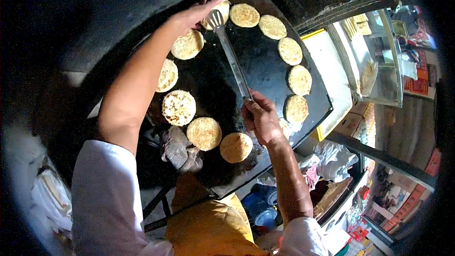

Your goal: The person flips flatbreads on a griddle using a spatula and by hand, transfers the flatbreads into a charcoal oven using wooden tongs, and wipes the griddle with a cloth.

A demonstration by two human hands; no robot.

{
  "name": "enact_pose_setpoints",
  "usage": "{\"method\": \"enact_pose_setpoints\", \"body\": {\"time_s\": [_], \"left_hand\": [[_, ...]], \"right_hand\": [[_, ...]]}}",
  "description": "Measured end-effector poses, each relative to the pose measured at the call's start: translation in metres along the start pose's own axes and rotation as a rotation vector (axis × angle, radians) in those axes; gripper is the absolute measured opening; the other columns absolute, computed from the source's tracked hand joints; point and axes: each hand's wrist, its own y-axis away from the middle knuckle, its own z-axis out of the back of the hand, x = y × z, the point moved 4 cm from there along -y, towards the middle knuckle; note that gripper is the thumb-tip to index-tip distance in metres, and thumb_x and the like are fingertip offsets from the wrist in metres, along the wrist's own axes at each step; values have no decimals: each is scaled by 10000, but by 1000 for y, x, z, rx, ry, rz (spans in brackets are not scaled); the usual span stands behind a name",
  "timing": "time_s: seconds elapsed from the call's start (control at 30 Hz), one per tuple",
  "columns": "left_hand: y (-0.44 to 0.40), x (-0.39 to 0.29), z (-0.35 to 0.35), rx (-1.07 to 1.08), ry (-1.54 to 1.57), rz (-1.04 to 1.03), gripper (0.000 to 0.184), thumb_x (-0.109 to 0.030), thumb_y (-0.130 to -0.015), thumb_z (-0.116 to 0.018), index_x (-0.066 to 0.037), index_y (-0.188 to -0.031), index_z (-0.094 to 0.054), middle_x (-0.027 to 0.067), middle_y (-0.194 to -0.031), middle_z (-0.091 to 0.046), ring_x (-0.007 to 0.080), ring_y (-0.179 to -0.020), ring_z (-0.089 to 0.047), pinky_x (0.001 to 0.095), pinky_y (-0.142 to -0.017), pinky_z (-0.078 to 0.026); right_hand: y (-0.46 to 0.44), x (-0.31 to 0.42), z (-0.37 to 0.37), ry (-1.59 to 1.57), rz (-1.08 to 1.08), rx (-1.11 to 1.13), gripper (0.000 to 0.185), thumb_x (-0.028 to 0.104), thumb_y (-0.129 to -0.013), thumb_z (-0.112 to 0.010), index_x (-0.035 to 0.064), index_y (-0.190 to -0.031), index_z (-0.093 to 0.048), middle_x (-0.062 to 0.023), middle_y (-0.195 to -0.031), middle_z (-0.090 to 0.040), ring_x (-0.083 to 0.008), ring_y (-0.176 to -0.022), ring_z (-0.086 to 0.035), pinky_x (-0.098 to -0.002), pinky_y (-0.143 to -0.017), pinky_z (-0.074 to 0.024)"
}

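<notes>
My right hand (262, 117) is closed around the handle of a long slotted metal utensil (232, 59); whether it is tongs or a turner, I cannot tell. Its slotted head lies over a round flatbread (223, 8) at the far edge of the dark griddle (237, 83). At that same flatbread is my left hand (196, 15), its fingers along the bread's upper left rim and partly hidden. A browned flatbread (187, 45) lies just below my left wrist. Several more form a ring, among them a speckled flatbread (178, 107) and a golden flatbread (204, 133).
A crumpled dark cloth (179, 149) sits at the griddle's near left edge. To the right stand a white yellow-edged panel (327, 73) and a glass case (374, 61) with flat pieces inside. Plastic bags (334, 159) and a blue container (265, 215) are lower right.
</notes>
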Motion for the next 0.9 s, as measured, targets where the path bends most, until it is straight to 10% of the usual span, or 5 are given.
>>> {"method": "enact_pose_setpoints", "body": {"time_s": [0.07,0.2,0.3,0.77,0.9], "left_hand": [[29,-31,2,-5,254,90,591,-227,-932,-565,-213,-1468,-316,136,-1352,-513,257,-1147,-542,433,-967,-457],[2,11,9,-80,113,199,661,-396,-914,-574,-143,-1469,-318,158,-1410,-456,280,-1233,-497,429,-986,-441],[-11,7,8,-428,-499,-121,686,-432,-904,-584,29,-1379,-401,203,-1366,-492,305,-1189,-533,379,-972,-446],[-79,-80,-81,-38,-175,-123,1073,-805,-796,-396,-81,-1516,-68,229,-1543,-149,368,-1405,-246,510,-1128,-256],[-119,-58,-63,21,129,-107,941,-640,-844,-537,-94,-1507,-151,201,-1504,-262,323,-1350,-354,485,-1042,-379]], "right_hand": [[-8,3,0,62,46,-22,188,119,-957,-488,50,-1124,-544,0,-669,-462,-90,-482,-363,-251,-435,-286],[-1,2,20,-50,25,-99,185,108,-956,-475,48,-1120,-536,-11,-664,-473,-96,-470,-365,-250,-426,-279],[11,1,38,-120,-35,-194,169,96,-954,-468,52,-1104,-534,-18,-631,-446,-93,-460,-346,-259,-420,-271],[-22,12,42,-133,47,-89,199,118,-972,-472,88,-1150,-556,-4,-666,-479,-73,-467,-336,-235,-433,-282],[-24,22,51,-157,53,-121,218,112,-966,-472,81,-1172,-536,-12,-674,-481,-79,-466,-342,-237,-434,-281]]}}
